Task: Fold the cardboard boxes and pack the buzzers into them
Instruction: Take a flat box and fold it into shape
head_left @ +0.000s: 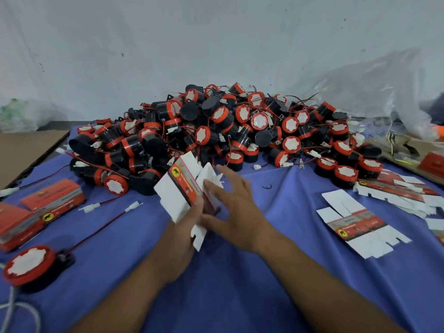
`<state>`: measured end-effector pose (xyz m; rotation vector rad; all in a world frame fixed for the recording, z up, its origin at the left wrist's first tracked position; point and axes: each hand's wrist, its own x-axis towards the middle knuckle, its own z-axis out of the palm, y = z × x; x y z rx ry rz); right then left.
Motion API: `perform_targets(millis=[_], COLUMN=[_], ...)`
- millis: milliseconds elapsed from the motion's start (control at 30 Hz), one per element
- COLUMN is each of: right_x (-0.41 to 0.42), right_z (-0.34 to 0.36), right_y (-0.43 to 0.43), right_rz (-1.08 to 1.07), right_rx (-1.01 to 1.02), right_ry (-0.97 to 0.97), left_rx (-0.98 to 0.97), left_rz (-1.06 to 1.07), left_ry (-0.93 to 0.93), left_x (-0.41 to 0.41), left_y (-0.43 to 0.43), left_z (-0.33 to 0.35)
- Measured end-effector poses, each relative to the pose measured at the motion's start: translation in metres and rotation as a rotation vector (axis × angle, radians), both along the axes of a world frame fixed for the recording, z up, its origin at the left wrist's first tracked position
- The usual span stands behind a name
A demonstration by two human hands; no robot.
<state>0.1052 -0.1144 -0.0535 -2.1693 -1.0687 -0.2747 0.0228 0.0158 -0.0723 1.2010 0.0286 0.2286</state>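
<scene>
Above the tabletop (228,296) centre, just in front of the buzzer pile (228,131): box blank (179,188) held tilted, part-opened, white flaps splayed at both ends. Pinched at its lower end by left hand (181,227), thumb on the near face, the rest hidden behind the card. Right hand (233,210) alongside, fingers (234,181) straight and spread, touching 1 white flap, grasping nothing. Judged light, thin, springy along the creases; easily dented or torn at flap slots. Best taken by the printed side panels, pressing flaps near the crease, not at the tips. 2 folded boxes (52,198) at far left, 1 loose buzzer (28,263) near them. More flat blanks (360,224) at right. Buzzers judged rigid, light, trailing wires likely to snag. Step in hand, by judgement: squaring the sleeve, tucking 1 end.
</scene>
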Motion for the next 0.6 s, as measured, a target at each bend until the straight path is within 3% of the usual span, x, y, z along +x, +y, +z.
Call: perform_targets(millis=[67, 233, 300, 367, 467, 600], right_x=[-0.002, -0.002, -0.005, -0.008, -0.008, -0.005], right_z=[0.000, 0.007, 0.010, 0.014, 0.018, 0.018], right_y=[-0.002, -0.007, -0.006, -0.006, -0.011, -0.013], right_rz=[0.162, 0.232, 0.207, 0.321, 0.470, 0.480], right_rx=[0.021, 0.049, 0.050, 0.078, 0.102, 0.243], right_ry=[0.116, 0.292, 0.396, 0.551, 0.802, 0.894], left_rx=[0.040, 0.187, 0.323, 0.498, 0.449, 0.299], left_rz=[-0.038, -0.034, -0.059, -0.106, -0.086, -0.119], left_ry=[0.021, 0.050, 0.047, 0.015, -0.181, -0.159], left_x=[0.000, -0.006, -0.012, -0.019, -0.024, -0.008], left_y=[0.002, 0.000, 0.004, 0.002, 0.009, 0.017], left_z=[0.000, -0.003, -0.004, 0.005, 0.003, 0.015])
